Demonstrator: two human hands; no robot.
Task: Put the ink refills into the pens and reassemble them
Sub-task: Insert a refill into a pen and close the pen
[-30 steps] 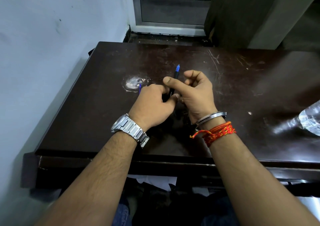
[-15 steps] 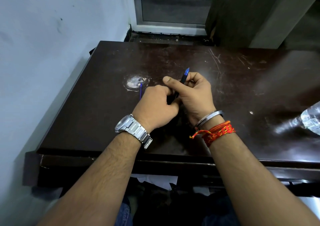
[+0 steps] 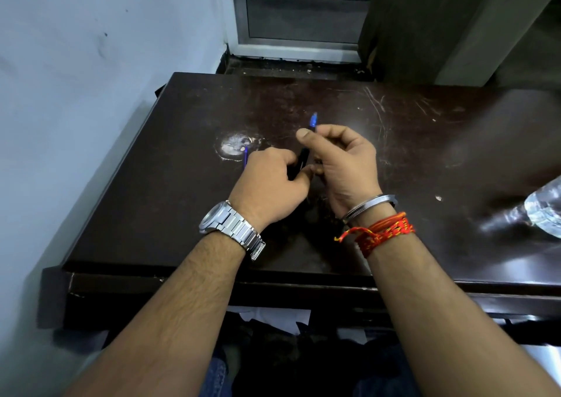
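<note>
A black pen (image 3: 301, 161) with a blue end (image 3: 313, 120) is held upright and tilted between both hands over the dark table (image 3: 151, 214). My right hand (image 3: 343, 165) pinches its upper part between thumb and fingers. My left hand (image 3: 270, 184) grips its lower part, which is partly hidden. A thin blue ink refill (image 3: 245, 155) pokes out beyond my left hand's knuckles; whether that hand holds it or it lies on the table, I cannot tell.
A whitish worn patch (image 3: 233, 146) marks the table beyond my left hand. A clear plastic bottle (image 3: 546, 208) lies at the right edge. A wall runs along the left, a window frame and curtain stand behind the table.
The pen's blue end swung right and then back left, standing a little more upright now. My right thumb has slid up toward the top of the pen. Both hands stay in place.
</note>
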